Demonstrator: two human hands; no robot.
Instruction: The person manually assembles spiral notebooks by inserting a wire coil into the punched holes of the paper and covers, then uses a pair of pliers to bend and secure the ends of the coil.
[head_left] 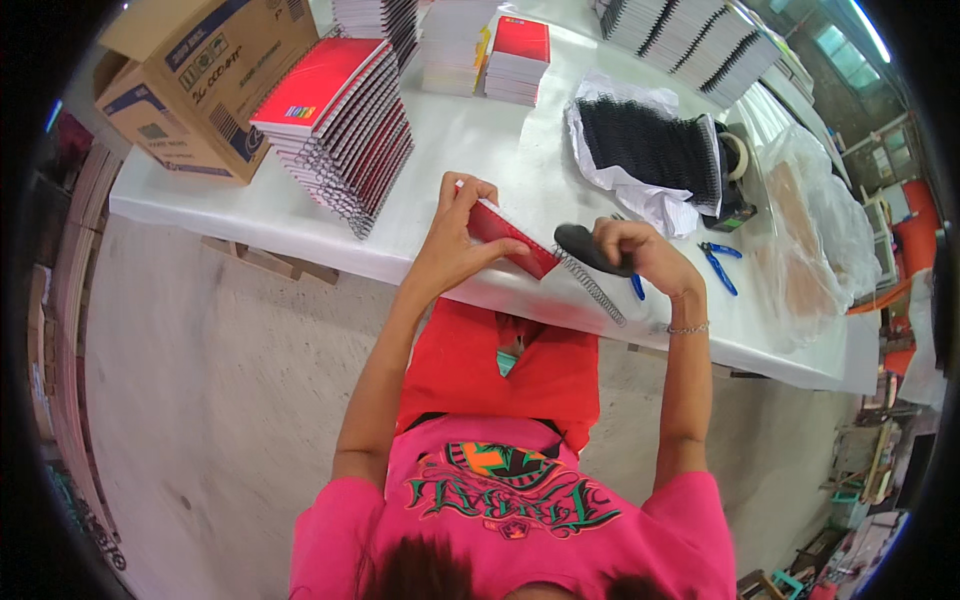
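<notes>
My left hand (458, 232) grips a red-covered notebook (508, 235) and holds it tilted at the near edge of the white table (480, 150). A metal spiral wire (590, 288) sticks out from the notebook's right end toward me. My right hand (637, 250) is closed on a black-handled tool (583, 245) right at the top of that spiral. A thin bracelet sits on my right wrist.
A tall slanted stack of red spiral notebooks (340, 115) stands at the left beside a cardboard box (200, 80). More notebook stacks (500, 55) line the far side. Black spiral coils on white paper (645, 150), a tape dispenser (735, 175), blue-handled pliers (720, 262) and plastic bags (810, 230) lie at the right.
</notes>
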